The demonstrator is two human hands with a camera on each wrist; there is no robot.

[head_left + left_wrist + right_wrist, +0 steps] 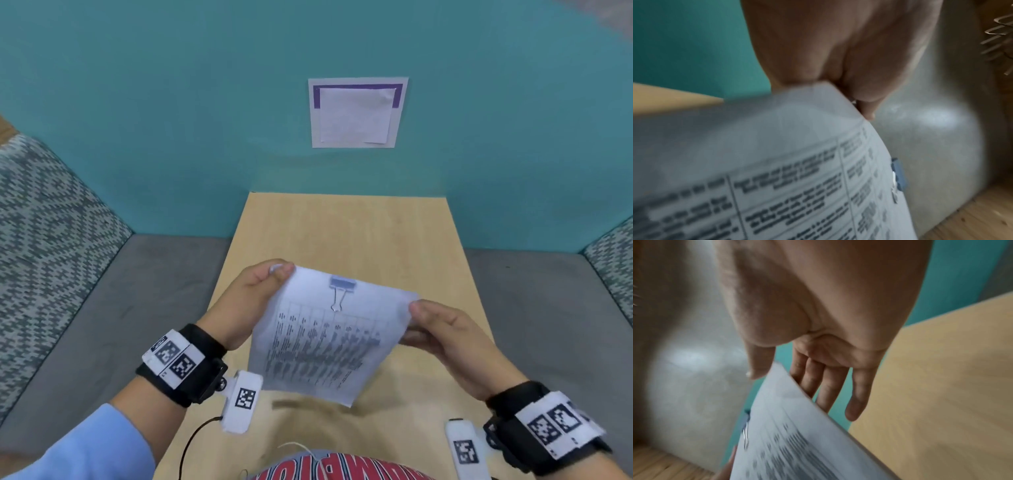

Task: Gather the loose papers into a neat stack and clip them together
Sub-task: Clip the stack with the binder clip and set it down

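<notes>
A stack of printed papers [325, 339] hangs in the air above the wooden table [352, 226], tilted toward me. A grey binder clip [342, 286] is clamped on its top edge, its wire handle lying on the top sheet. My left hand [253, 294] pinches the stack's top left corner between thumb and fingers. My right hand [442, 335] pinches the top right corner, thumb on top and fingers underneath. The papers [777, 170] and the binder clip [898, 175] fill the left wrist view. In the right wrist view my thumb lies on the papers [797, 434] with straight fingers [830, 389] behind.
A teal partition [171, 120] rises behind the table, with a white sheet on a purple-edged notice [358, 113] fixed to it. Grey seat cushions [102, 325] flank the table on both sides, with patterned upholstery [44, 222] at the left.
</notes>
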